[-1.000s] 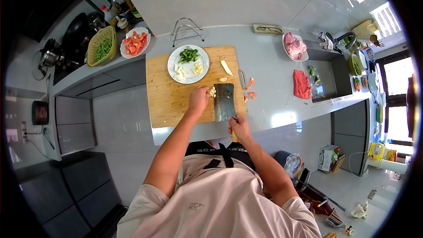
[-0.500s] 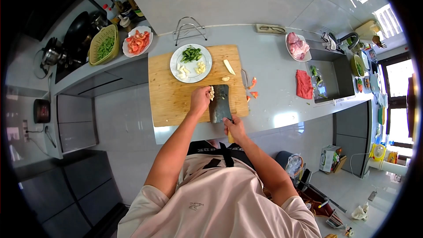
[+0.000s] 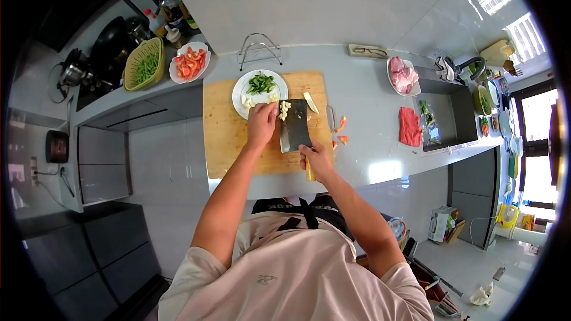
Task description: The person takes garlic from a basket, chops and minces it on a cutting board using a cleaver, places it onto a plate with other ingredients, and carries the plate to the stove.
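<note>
My right hand (image 3: 317, 159) is closed around the handle of a cleaver (image 3: 294, 126), whose broad dark blade lies flat just above the wooden board (image 3: 229, 145). Chopped pale pieces, apparently garlic, (image 3: 285, 109) rest on the blade's upper left corner. Beside that corner is my left hand (image 3: 262, 123), at the lower edge of the white plate (image 3: 239, 88); its fingers are bent together, and whether they hold anything is too small to tell. Chopped greens (image 3: 260, 83) and pale pieces lie on the plate. A pale long piece (image 3: 310, 102) sits right of the blade.
A metal rack (image 3: 260, 50) stands behind the board. Tomato pieces (image 3: 191, 63) and a green basket of beans (image 3: 145, 66) are at the left. Rightward are red scraps (image 3: 341, 125), a red cloth (image 3: 409, 126), a bowl of meat (image 3: 404, 76) and the sink (image 3: 455, 113).
Both hands and the cleaver have moved up the board toward the plate. The chopped pieces now lie on the blade's upper corner, and my left hand has shifted left off them.
</note>
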Demonstrator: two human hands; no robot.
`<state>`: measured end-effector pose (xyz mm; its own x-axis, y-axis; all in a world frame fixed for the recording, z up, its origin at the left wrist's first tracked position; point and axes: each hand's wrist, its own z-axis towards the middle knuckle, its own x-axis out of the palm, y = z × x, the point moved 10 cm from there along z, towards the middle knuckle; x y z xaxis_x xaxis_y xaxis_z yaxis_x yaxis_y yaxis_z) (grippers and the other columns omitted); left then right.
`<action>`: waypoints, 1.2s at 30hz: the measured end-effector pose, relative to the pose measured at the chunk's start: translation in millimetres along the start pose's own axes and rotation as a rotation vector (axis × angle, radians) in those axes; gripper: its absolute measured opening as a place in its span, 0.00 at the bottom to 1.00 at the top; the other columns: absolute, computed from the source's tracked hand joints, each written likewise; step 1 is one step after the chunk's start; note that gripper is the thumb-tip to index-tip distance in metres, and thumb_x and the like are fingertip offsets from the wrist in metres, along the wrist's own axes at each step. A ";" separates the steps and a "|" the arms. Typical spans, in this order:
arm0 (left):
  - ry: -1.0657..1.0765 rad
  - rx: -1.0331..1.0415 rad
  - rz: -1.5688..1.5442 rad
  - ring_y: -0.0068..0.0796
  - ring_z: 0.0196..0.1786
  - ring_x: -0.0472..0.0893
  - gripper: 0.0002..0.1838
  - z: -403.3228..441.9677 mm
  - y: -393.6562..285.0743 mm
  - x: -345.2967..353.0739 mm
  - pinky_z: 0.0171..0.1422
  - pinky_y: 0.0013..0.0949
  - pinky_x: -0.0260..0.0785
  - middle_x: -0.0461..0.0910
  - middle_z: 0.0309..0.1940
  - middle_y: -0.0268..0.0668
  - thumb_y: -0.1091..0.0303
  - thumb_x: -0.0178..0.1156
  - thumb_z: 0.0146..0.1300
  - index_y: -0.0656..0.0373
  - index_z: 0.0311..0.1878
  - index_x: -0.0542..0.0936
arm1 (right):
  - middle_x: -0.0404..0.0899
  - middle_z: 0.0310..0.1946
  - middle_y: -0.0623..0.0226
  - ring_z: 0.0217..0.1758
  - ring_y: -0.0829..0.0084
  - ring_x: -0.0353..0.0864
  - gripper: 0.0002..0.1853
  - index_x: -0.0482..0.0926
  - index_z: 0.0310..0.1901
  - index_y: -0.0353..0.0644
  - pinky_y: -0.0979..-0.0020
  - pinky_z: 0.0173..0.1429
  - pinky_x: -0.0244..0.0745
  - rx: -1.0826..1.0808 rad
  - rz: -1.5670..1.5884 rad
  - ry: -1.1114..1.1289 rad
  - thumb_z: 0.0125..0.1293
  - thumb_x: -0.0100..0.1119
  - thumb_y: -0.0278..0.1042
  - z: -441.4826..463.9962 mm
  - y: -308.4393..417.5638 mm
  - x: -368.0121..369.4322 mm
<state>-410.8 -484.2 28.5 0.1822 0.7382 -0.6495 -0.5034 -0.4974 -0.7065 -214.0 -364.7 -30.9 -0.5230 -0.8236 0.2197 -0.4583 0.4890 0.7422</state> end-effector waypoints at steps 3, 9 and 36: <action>0.032 0.111 0.143 0.47 0.61 0.78 0.16 13.3 -14.3 2.4 0.64 0.46 0.74 0.84 0.55 0.39 0.63 0.70 0.69 0.50 0.58 0.88 | 0.76 0.28 0.67 0.22 0.71 0.77 0.05 0.77 0.42 0.39 0.67 0.26 0.72 0.021 -0.035 -0.018 0.76 0.63 0.28 15.4 11.2 6.9; 0.076 0.325 0.236 0.45 0.67 0.77 0.14 33.2 -28.8 19.4 0.66 0.48 0.73 0.85 0.62 0.31 0.62 0.70 0.69 0.48 0.56 0.90 | 0.75 0.29 0.66 0.24 0.70 0.77 0.04 0.77 0.44 0.38 0.66 0.27 0.73 0.073 -0.034 -0.034 0.75 0.63 0.27 23.0 26.9 16.4; -0.004 0.177 0.068 0.46 0.56 0.80 0.09 19.3 -21.9 29.4 0.59 0.47 0.75 0.85 0.51 0.37 0.75 0.68 0.62 0.55 0.45 0.90 | 0.76 0.24 0.68 0.21 0.76 0.76 0.05 0.79 0.44 0.36 0.68 0.25 0.74 -0.075 -0.174 -0.156 0.73 0.64 0.27 5.3 36.5 -52.6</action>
<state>-410.8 -442.8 30.3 0.1396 0.7080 -0.6923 -0.6550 -0.4583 -0.6008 -207.0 -302.1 -18.7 -0.5480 -0.8364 -0.0122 -0.4999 0.3157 0.8065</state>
